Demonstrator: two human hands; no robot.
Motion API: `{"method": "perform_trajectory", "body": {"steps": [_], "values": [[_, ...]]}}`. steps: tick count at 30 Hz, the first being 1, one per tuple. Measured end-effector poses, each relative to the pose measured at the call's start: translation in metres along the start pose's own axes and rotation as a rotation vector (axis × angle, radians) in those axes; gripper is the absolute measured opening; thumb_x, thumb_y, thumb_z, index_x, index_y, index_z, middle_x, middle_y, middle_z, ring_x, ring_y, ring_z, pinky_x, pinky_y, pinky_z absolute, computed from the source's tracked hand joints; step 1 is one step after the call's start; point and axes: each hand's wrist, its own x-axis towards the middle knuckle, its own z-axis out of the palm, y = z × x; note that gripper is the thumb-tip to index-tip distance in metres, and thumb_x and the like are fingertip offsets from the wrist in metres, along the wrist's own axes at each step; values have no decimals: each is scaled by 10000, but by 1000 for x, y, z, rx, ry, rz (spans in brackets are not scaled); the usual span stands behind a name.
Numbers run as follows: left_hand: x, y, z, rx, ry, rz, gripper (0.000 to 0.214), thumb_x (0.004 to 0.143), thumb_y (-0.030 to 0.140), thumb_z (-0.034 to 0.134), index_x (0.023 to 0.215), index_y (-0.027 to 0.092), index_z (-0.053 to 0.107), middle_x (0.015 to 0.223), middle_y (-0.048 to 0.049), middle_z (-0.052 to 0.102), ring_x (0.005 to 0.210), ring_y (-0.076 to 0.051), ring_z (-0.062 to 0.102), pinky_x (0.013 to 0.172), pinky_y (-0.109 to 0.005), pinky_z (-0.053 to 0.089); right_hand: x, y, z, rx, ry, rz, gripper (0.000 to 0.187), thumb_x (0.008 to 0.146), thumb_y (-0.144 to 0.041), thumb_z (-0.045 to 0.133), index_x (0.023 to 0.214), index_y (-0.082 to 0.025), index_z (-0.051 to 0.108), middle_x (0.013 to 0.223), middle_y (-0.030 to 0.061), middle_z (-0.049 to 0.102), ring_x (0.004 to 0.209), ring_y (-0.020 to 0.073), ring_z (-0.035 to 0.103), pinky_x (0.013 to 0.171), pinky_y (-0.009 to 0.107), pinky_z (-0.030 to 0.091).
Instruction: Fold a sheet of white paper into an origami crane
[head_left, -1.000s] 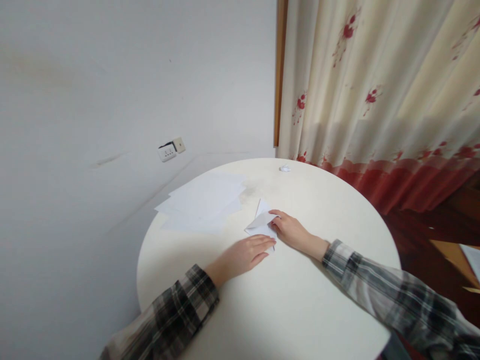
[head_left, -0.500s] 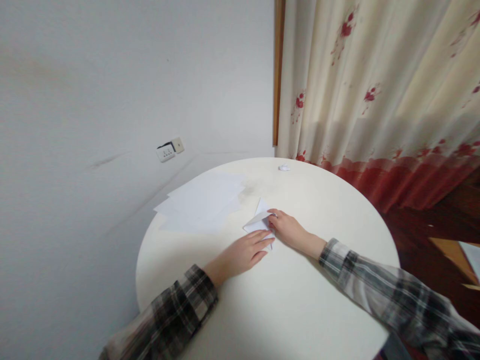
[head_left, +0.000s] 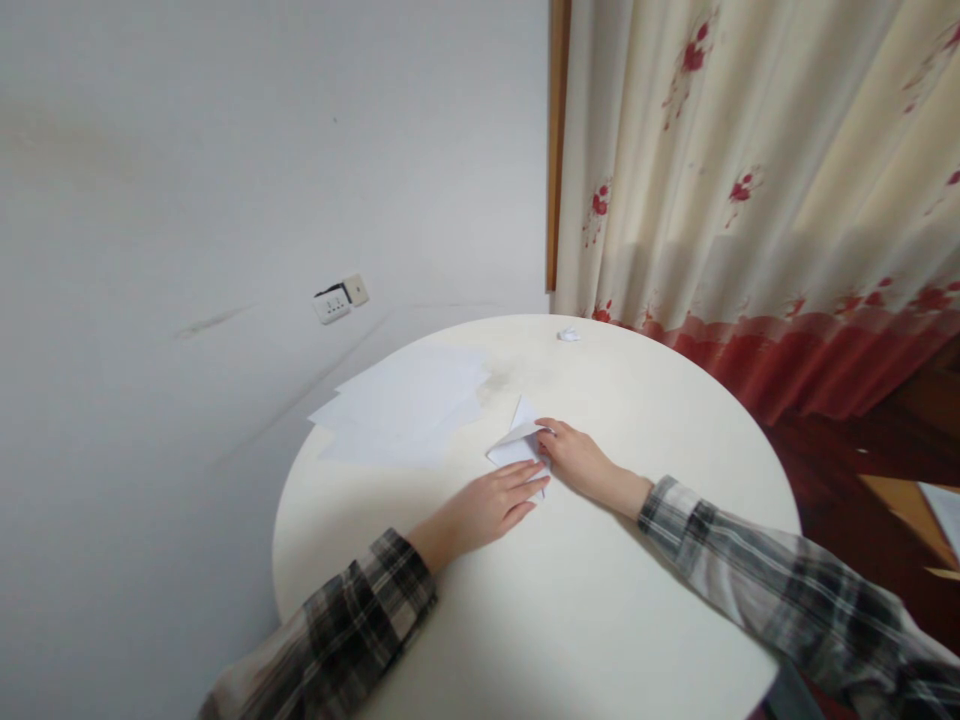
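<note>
A small folded sheet of white paper point(head_left: 516, 447) lies near the middle of the round white table point(head_left: 600, 620), with one flap raised off the rest. My left hand point(head_left: 495, 507) rests on its near part, fingers stretched out and slightly spread, pressing it to the tabletop. At the paper's right side my right hand point(head_left: 574, 457) is closed, pinching the raised flap between thumb and fingers. The fingers partly cover the paper's right and near edges.
Loose white sheets point(head_left: 405, 405) lie overlapping at the table's left. A crumpled bit of paper point(head_left: 568, 335) sits by the far edge. Behind are a wall with a socket point(head_left: 332, 305) and a flowered curtain point(head_left: 720, 220).
</note>
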Motion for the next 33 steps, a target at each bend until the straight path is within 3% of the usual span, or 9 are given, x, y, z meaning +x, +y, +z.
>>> {"method": "perform_trajectory", "body": {"steps": [33], "values": [[0,3,-2,10,-1,10,360,922,243,354,1249,146,468,1333,-90,452,1270,-155,354,1069,-320,302,-1,-3,0,-59,15,25,224,894,-158,388,1027,-113,563,1234,137,510,1014,209,555,769,310,508]]}}
